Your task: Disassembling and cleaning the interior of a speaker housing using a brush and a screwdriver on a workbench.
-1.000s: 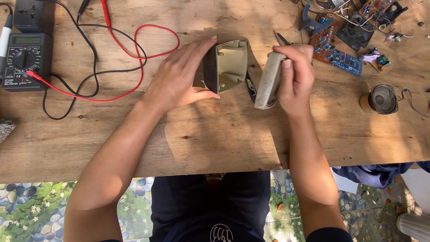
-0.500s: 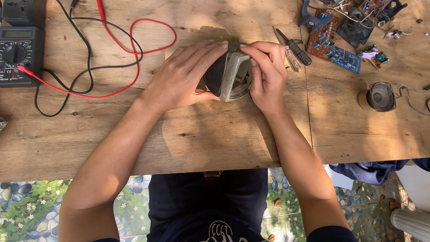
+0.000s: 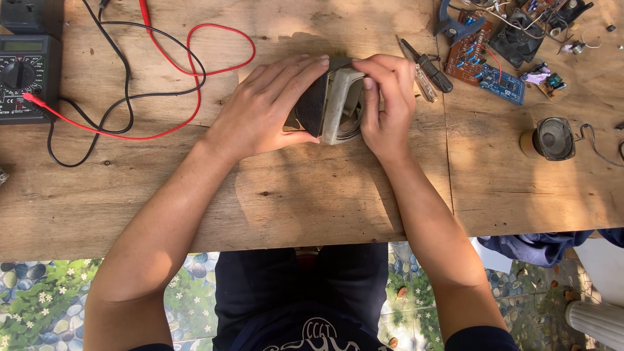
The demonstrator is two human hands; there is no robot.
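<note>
Beige casing (image 3: 339,104) half hidden between both hands, contents unclear.

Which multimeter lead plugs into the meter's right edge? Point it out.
The red lead: its red plug enters the multimeter at its right edge. The black lead only loops beside it across the wooden table.

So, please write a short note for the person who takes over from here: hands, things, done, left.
Left hand: holds the grey casing on its dark side, on the table.
Right hand: grips the casing's pale rim, fingers over the top.
Nearby: screwdriver to the right, circuit boards and small speaker further right, multimeter with red and black leads far left.
Done: casing halves are together.
Left: probably closing it; no fastening is visible.
</note>
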